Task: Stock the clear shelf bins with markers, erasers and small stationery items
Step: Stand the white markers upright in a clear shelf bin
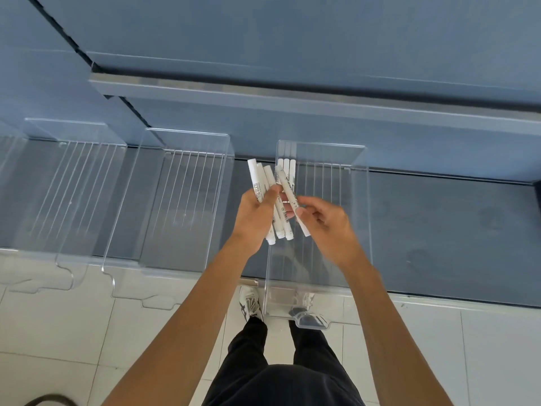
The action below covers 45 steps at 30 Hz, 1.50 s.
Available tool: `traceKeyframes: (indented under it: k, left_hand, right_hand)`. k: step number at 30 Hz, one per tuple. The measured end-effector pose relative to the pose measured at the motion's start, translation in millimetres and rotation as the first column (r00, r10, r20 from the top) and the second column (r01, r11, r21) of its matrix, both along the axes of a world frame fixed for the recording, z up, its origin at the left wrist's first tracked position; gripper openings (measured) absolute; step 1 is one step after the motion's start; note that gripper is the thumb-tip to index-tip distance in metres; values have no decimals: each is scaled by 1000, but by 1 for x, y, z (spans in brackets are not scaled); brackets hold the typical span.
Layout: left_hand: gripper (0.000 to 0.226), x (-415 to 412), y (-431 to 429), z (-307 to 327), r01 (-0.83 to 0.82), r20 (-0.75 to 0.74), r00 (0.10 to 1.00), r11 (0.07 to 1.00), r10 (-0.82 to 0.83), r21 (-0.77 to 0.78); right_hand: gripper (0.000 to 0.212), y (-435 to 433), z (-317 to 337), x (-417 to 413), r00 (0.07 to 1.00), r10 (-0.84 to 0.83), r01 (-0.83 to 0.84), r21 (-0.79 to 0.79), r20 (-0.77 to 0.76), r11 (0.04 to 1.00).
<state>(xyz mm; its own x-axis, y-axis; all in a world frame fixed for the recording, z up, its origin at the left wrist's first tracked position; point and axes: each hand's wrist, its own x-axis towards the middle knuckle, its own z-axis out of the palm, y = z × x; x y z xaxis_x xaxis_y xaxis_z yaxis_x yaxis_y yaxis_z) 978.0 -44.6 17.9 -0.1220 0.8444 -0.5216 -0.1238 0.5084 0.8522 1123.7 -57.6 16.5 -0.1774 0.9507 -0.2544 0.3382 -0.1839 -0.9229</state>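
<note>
The left hand (pixel 254 213) grips a fanned bundle of white cylindrical markers (pixel 281 227); the right hand (pixel 325 224) pinches a single white marker (pixel 288 189) above the clear plastic bin (pixel 322 177) on the blue shelf (pixel 439 230), where three white markers (pixel 287 164) lie along its far left wall.

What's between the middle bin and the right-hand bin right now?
In the head view, only bare blue shelf; the left hand holds white markers above that gap.

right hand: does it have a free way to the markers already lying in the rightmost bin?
Probably yes. The bin is open-topped and the right hand is above it, near those markers. But its fingers pinch a marker, so they are occupied.
</note>
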Motion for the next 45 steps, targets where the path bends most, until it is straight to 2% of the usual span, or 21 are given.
traceKeyframes:
  k: [4,11,14,19,23,28,32,37,41,45]
  left_hand:
    - [24,3,11,6,20,-27,999,1000,-20,16]
    - [23,1,23,7,130,-71,989,991,-129,13]
    - [15,-1,26,5,140,-69,988,990,-140,-2]
    - [21,-4,31,4,203,-74,977,979,-201,11]
    - [25,-7,33,3,215,-73,974,977,-213,12]
    - [25,-10,33,1,228,-70,972,974,-226,11]
    - [20,-9,32,-1,245,-60,968,969,-244,8]
    - [25,-5,28,-1,271,-76,960,962,-270,11]
    - [27,-1,28,0,301,-94,950,954,-299,8]
    - [23,7,30,1,337,-136,934,941,-330,37]
  right_hand:
    - [19,12,-5,-2,996,-81,82,-34,27,996]
    - [19,37,-34,-12,939,-248,274,-84,238,958]
    - [20,48,-48,-18,923,-225,274,-121,313,954]
    - [14,60,-65,-30,879,-218,274,-77,424,959]
    - [26,59,-73,-32,864,-244,269,5,440,963]
    - [25,59,-75,-31,858,-232,253,16,458,967]
    - [27,55,-73,-27,878,-211,244,-22,430,970]
    - [25,41,-59,-21,925,-201,237,-74,324,969]
    - [14,31,-38,-19,950,-298,302,-28,92,953]
    - [24,26,-20,-16,947,-285,271,-105,-148,957]
